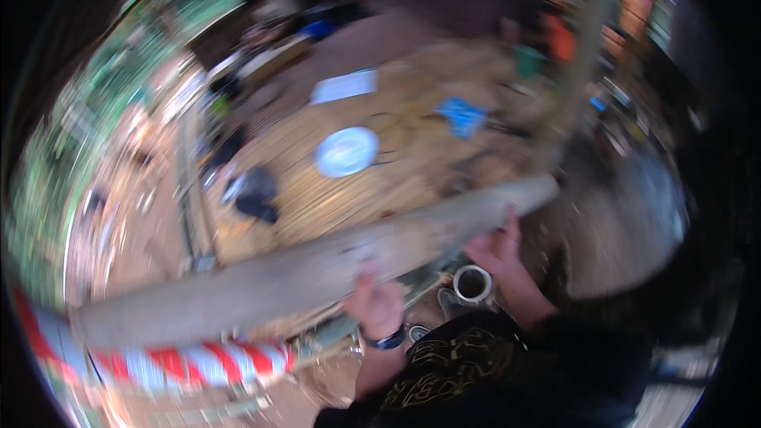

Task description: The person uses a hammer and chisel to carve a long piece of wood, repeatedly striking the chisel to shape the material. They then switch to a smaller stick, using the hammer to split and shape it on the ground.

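Note:
A long, thick grey-brown pole [261, 289], perhaps a log or a tight roll, slants across in front of me from lower left to upper right. My left hand [376, 307], with a dark band at its wrist, grips the near side around the middle. Farther along, close to the right end, my right hand [497, 252] holds the same pole, its thumb against the side. Motion blur softens both hands, and some of their fingers are hidden.
Beyond the pole spreads a slatted floor [305, 198] with a round pale plate [347, 151], a white sheet [344, 86] and a blue packet [461, 116]. An upright post [583, 71] stands right. Nearby are a dark-filled cup [472, 283] and a red-and-white striped bundle [198, 363].

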A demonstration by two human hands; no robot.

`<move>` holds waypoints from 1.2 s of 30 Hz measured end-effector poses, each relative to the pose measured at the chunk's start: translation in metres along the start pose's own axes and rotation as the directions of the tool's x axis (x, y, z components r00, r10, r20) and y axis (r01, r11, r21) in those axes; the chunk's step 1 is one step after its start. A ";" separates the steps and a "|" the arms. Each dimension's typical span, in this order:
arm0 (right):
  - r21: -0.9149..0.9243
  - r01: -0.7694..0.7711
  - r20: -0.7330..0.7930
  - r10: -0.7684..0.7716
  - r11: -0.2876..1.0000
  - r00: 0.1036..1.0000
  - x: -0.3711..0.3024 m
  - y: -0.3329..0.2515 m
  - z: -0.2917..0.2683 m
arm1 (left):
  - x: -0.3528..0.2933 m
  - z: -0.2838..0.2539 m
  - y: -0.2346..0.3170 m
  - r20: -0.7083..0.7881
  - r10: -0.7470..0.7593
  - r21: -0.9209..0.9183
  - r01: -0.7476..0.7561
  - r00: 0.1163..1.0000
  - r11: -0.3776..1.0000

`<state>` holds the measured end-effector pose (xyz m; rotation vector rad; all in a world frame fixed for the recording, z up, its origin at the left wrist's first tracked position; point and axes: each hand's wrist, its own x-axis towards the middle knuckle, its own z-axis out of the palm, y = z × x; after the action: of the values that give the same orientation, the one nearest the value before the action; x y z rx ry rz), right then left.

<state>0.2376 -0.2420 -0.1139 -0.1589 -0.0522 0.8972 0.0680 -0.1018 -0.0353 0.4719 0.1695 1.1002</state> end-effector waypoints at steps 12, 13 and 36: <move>-0.280 0.228 0.229 -0.166 0.932 0.959 0.005 -0.091 0.038 | -0.026 0.020 -0.016 0.138 -0.019 0.252 -0.017 0.990 0.968; -0.290 0.234 0.259 -0.159 0.928 0.953 0.007 -0.089 0.041 | -0.032 0.019 -0.014 0.098 0.021 0.329 -0.053 0.995 0.943; -0.334 0.243 0.208 -0.180 0.911 0.962 0.050 -0.092 0.142 | 0.012 0.102 -0.008 0.091 0.303 0.449 -0.311 0.949 0.838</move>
<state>0.3242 -0.2433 0.0402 -0.4074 -0.3903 0.6743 0.1171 -0.1231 0.0526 0.9599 0.3540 1.3766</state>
